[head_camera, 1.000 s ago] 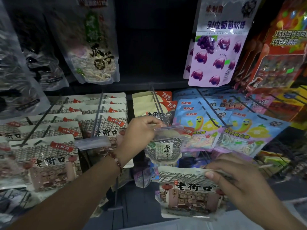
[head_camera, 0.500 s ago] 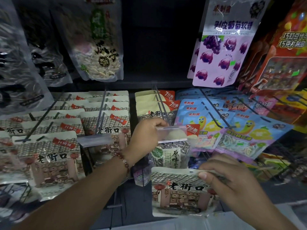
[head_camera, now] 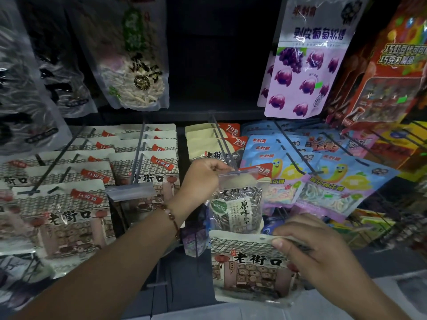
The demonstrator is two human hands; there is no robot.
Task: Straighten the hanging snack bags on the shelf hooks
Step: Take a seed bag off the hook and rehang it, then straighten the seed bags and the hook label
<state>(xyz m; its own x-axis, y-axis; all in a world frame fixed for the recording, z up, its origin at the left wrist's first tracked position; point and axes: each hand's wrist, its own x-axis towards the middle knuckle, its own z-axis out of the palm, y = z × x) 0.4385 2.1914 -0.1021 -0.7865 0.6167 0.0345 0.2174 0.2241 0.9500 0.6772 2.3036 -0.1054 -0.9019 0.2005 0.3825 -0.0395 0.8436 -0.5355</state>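
My left hand [head_camera: 203,179] pinches the top edge of a sunflower-seed bag [head_camera: 238,211] that hangs at the front of the middle hook [head_camera: 221,146], behind a clear price-tag flap. More seed bags [head_camera: 208,144] hang behind it on the same hook. Lower right, my right hand [head_camera: 307,248] grips the top right corner of a loose white snack bag with a brick-house print [head_camera: 249,271], held off the hooks below the seed bag.
Rows of the same white house-print bags [head_camera: 69,204] fill the hooks on the left. Blue and purple candy bags [head_camera: 323,181] hang on the right. Above hang a seed pouch [head_camera: 136,72], a purple grape-candy bag [head_camera: 305,65] and red boxes [head_camera: 392,77].
The left hand has kept its pinch on the seed bag's top while the bag slid slightly along the hook. The right hand with the white bag stays in about the same place.
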